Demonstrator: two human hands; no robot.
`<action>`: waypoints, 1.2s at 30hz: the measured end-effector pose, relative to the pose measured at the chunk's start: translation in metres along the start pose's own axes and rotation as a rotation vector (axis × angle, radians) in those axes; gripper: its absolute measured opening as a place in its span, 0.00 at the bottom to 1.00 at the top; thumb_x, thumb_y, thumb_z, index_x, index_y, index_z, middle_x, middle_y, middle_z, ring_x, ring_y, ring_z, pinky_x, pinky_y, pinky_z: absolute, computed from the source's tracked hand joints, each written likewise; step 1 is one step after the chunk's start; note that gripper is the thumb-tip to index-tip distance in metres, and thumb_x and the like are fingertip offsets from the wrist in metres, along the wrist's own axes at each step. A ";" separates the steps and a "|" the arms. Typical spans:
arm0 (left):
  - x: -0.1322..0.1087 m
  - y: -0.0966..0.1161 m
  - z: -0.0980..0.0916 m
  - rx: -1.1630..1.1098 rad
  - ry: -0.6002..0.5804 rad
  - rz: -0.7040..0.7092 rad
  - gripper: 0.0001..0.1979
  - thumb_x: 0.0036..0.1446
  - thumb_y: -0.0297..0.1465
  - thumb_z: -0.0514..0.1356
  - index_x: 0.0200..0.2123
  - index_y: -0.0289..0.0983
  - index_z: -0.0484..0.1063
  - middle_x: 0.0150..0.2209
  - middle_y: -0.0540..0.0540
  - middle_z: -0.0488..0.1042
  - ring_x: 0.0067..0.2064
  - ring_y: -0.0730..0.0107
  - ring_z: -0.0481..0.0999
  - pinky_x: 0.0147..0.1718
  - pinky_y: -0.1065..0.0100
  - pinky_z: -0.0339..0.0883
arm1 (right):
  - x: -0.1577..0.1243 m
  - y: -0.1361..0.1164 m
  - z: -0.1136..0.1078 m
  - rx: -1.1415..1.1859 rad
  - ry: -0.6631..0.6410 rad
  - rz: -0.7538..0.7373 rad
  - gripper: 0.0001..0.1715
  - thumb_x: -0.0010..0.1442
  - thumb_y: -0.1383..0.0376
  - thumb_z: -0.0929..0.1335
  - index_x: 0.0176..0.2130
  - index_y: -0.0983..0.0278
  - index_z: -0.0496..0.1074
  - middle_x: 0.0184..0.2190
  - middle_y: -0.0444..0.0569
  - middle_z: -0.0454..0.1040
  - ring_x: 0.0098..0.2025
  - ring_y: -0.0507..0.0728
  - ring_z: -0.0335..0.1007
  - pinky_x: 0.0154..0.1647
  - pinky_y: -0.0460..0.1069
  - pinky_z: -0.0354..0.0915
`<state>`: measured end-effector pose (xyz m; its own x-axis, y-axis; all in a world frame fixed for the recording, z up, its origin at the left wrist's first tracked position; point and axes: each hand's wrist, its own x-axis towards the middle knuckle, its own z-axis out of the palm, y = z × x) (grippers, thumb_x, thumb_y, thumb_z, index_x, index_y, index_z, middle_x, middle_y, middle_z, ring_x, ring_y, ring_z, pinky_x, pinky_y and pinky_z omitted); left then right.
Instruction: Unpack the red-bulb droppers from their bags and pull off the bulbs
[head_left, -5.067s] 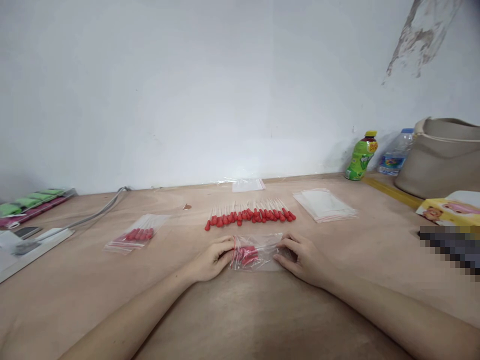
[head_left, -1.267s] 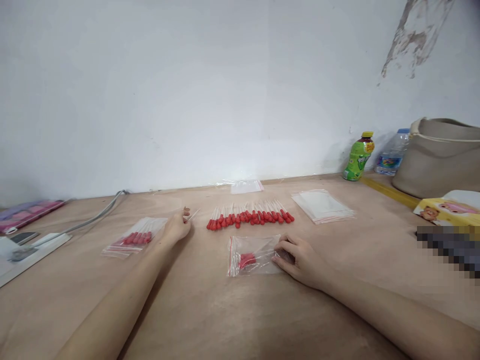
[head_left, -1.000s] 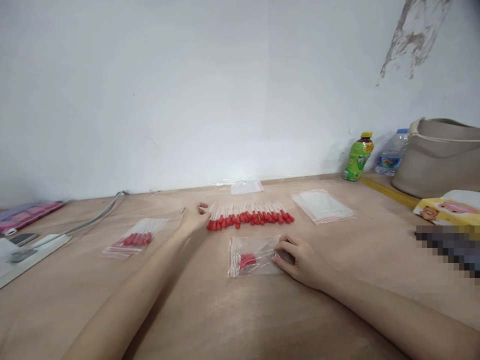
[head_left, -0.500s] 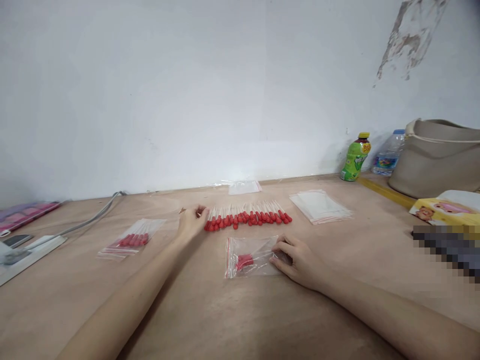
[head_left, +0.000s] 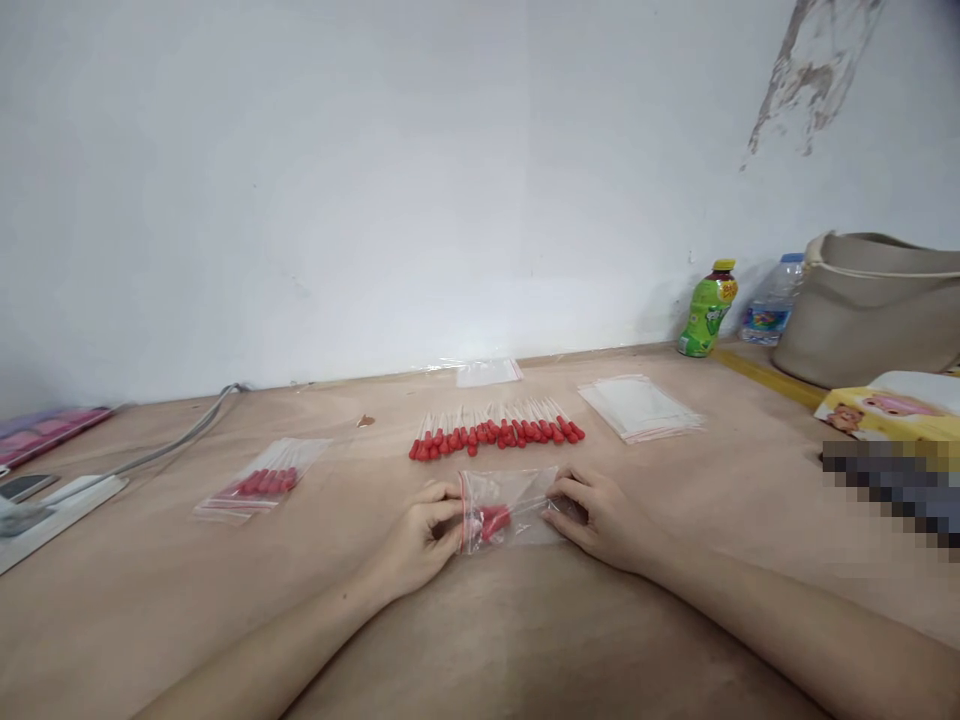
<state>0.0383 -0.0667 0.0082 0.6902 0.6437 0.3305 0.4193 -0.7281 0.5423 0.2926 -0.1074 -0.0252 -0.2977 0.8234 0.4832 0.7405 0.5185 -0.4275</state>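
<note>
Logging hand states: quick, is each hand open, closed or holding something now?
Left hand: curled, touching the red-striped end of the clear bag; firm grip cannot be told.
Right hand: curled, touching the bag's opposite end; firm grip cannot be told.

grn btl (head_left: 703,318) | clr btl (head_left: 766,315) nr gry bkt (head_left: 862,325) | gry cable (head_left: 208,418)

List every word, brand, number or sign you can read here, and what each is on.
Nothing reads clearly enough to quote.
Green bottle: label lettering too small and blurred.
Water bottle: label too blurred to read.
Yellow bear-print package: no readable words.
Held plastic bag: no lettering visible.
</note>
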 end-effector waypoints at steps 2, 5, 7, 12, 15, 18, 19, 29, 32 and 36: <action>0.004 0.000 0.001 -0.051 -0.046 0.014 0.14 0.58 0.33 0.52 0.45 0.41 0.70 0.42 0.44 0.70 0.44 0.66 0.69 0.43 0.66 0.63 | 0.000 0.000 0.001 0.000 0.004 -0.001 0.04 0.55 0.64 0.64 0.33 0.63 0.66 0.32 0.47 0.65 0.31 0.52 0.62 0.32 0.47 0.60; 0.007 -0.001 0.001 -0.079 -0.112 0.058 0.17 0.57 0.32 0.53 0.51 0.41 0.65 0.48 0.43 0.69 0.49 0.64 0.67 0.48 0.62 0.60 | 0.001 0.000 0.001 -0.002 0.012 -0.014 0.05 0.55 0.64 0.63 0.32 0.63 0.66 0.32 0.47 0.65 0.31 0.52 0.62 0.33 0.47 0.60; 0.007 -0.001 -0.001 -0.075 -0.173 0.118 0.19 0.55 0.32 0.55 0.52 0.42 0.64 0.50 0.43 0.68 0.50 0.63 0.65 0.50 0.61 0.59 | 0.002 -0.001 0.001 -0.012 0.012 -0.016 0.05 0.55 0.64 0.63 0.32 0.63 0.66 0.32 0.47 0.65 0.32 0.52 0.62 0.33 0.47 0.60; 0.007 0.006 0.000 -0.083 -0.151 0.172 0.18 0.54 0.32 0.57 0.49 0.42 0.67 0.48 0.43 0.70 0.49 0.63 0.67 0.48 0.61 0.60 | 0.003 -0.002 0.000 -0.047 0.003 -0.003 0.06 0.56 0.63 0.63 0.32 0.63 0.67 0.31 0.47 0.66 0.32 0.52 0.62 0.32 0.47 0.60; 0.004 0.006 0.004 -0.131 -0.056 0.079 0.15 0.57 0.30 0.52 0.48 0.40 0.68 0.45 0.44 0.72 0.45 0.65 0.70 0.45 0.64 0.63 | 0.002 -0.002 0.000 -0.065 -0.001 -0.002 0.06 0.56 0.63 0.63 0.32 0.63 0.67 0.30 0.48 0.66 0.31 0.53 0.62 0.31 0.47 0.60; 0.000 -0.002 0.005 -0.201 0.080 -0.053 0.13 0.58 0.31 0.51 0.44 0.37 0.70 0.41 0.44 0.74 0.42 0.67 0.72 0.42 0.66 0.66 | 0.001 -0.001 0.000 -0.066 0.004 -0.011 0.07 0.56 0.63 0.63 0.32 0.63 0.67 0.30 0.47 0.66 0.32 0.53 0.62 0.32 0.47 0.59; -0.001 -0.005 0.003 -0.217 0.154 -0.091 0.12 0.57 0.32 0.52 0.42 0.36 0.71 0.39 0.44 0.75 0.40 0.67 0.73 0.40 0.67 0.66 | 0.001 -0.001 0.000 -0.065 0.004 -0.012 0.07 0.56 0.62 0.63 0.32 0.63 0.67 0.30 0.47 0.66 0.32 0.53 0.62 0.32 0.47 0.59; 0.014 -0.021 -0.058 -0.083 0.762 -0.119 0.13 0.52 0.36 0.57 0.37 0.34 0.71 0.29 0.47 0.74 0.29 0.73 0.72 0.32 0.70 0.68 | 0.001 0.000 0.000 -0.051 -0.011 0.004 0.07 0.56 0.62 0.63 0.34 0.63 0.67 0.31 0.47 0.66 0.32 0.53 0.62 0.33 0.48 0.59; 0.025 -0.027 -0.068 -0.015 0.789 -0.071 0.13 0.52 0.36 0.57 0.37 0.34 0.71 0.29 0.46 0.75 0.31 0.72 0.73 0.34 0.68 0.68 | 0.001 0.001 0.000 -0.049 -0.014 0.007 0.07 0.57 0.62 0.62 0.34 0.63 0.67 0.31 0.47 0.66 0.32 0.53 0.62 0.33 0.48 0.59; 0.043 -0.033 -0.073 0.057 0.973 0.019 0.13 0.54 0.36 0.55 0.38 0.33 0.70 0.30 0.45 0.74 0.30 0.73 0.73 0.31 0.70 0.68 | 0.001 0.000 0.000 -0.050 0.000 0.002 0.06 0.56 0.63 0.63 0.32 0.63 0.66 0.30 0.48 0.66 0.32 0.53 0.62 0.33 0.47 0.60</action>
<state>0.0115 0.0024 0.0606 -0.0808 0.5267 0.8462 0.4586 -0.7341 0.5008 0.2924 -0.1072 -0.0245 -0.2962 0.8244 0.4823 0.7704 0.5047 -0.3896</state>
